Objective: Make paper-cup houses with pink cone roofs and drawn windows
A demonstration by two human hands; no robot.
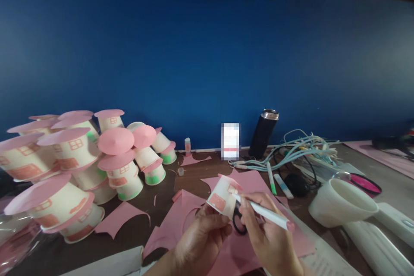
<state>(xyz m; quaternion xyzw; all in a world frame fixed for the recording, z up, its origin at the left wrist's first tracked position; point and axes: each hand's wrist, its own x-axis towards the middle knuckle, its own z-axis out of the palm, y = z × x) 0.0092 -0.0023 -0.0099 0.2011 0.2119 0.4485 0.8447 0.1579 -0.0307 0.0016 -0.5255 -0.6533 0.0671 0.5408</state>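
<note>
A white paper cup (pixel 219 196) with a red door and window drawn on it is tilted in my left hand (pixel 202 239), its fingers wrapped round the lower part. A pink paper piece shows at the cup's top edge. My right hand (pixel 270 233) grips a white marker (pixel 268 212) with a red end cap, its tip at the cup's right side by the window. Black-handled scissors (pixel 238 220) lie on pink paper (pixel 249 181) behind my hands; their blades are hidden.
Stacked paper-cup houses with pink roofs (pixel 115 140) fill the left. Toward the back stand a glue bottle (pixel 187 146) and a black flask (pixel 263 133). Cables (pixel 291 151), a green marker (pixel 271 179) and a white mug (pixel 341 202) are on the right. Pink scraps (pixel 123 217) lie left of my hands.
</note>
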